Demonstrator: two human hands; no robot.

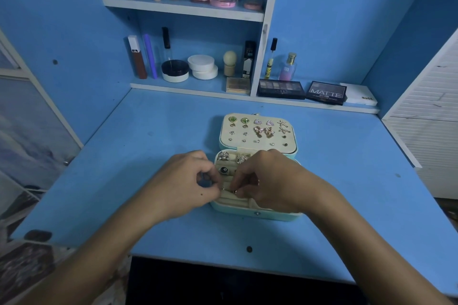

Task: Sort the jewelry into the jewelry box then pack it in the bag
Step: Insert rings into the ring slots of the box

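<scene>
Blue bench (148,156), cosmetics shelves (183,8) far. Jewelry box (257,214) open at centre, earrings on lid panel (257,141). Left hand (188,183) and right hand (270,178) pinch small ring (234,190) over near ring rolls. Ring likely light, stiff, slippery; pinch band edges.

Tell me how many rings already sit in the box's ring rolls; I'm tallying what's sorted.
3 visible: two ornate rings in the back roll, one dark-stoned ring in the next. The hands may hide more.

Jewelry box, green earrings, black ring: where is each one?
jewelry box (257,215), head view, front wall.
green earrings (232,119), head view, left stone.
black ring (223,170), head view, its face.
</scene>
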